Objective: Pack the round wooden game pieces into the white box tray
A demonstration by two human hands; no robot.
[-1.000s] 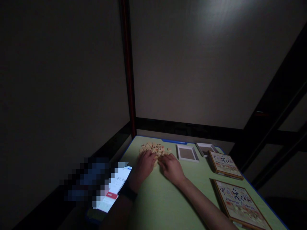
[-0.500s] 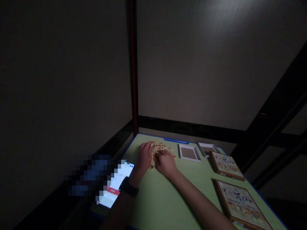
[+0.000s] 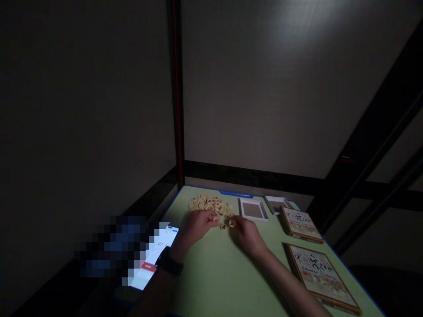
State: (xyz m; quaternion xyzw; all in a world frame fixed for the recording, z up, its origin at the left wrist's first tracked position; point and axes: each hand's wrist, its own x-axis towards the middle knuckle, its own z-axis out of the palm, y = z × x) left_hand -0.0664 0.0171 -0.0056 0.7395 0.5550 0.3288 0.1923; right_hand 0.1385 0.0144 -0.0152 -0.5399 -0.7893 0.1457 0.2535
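Observation:
Round wooden game pieces (image 3: 206,202) with printed characters lie heaped near the far left of the green table. My left hand (image 3: 200,223), with a black band on its wrist, is at the near edge of the heap, its fingers pinched on a piece (image 3: 215,219) with a reddish mark. To its right, my right hand (image 3: 246,231) pinches another round piece (image 3: 232,224) between thumb and finger. One loose piece (image 3: 223,226) lies between the two hands.
Two shallow open box trays (image 3: 254,210) (image 3: 276,204) sit at the back. Along the right lie two flat printed boxes (image 3: 302,223) (image 3: 322,275). A lit phone (image 3: 154,255) is at the left edge of the green table (image 3: 228,277).
Both hands have come off the heap toward the near side and turned inward, uncovering the pieces. Each now shows a piece at its fingertips. The view has shifted slightly.

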